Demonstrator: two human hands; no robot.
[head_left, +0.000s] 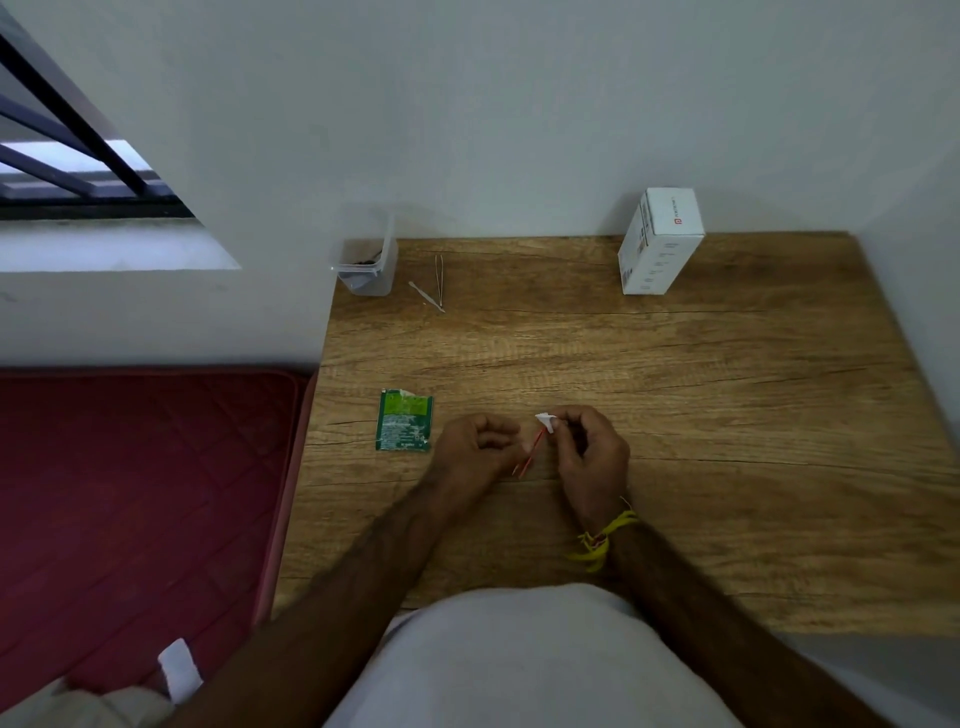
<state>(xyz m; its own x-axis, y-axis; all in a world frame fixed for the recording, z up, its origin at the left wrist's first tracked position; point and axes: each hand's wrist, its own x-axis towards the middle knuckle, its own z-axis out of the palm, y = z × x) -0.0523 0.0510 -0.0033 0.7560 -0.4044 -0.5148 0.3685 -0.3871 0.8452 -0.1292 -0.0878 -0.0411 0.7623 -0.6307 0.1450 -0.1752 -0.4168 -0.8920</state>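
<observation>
Over the wooden table (727, 395), my right hand (589, 460) pinches a small white piece (545, 420) between thumb and fingertips. A thin red stick or thread (531, 453) hangs down from it toward my left hand (475, 449), whose fingers are curled close to the red strand's lower end; whether they grip it is not plain. A torn green packet (404, 422) lies flat on the table just left of my left hand.
Metal tweezers (439, 280) and a slim metal tool (425, 296) lie at the back left beside a clear plastic container (370, 262). A white box (658, 240) stands at the back by the wall. A red mattress (140, 478) lies left of the table.
</observation>
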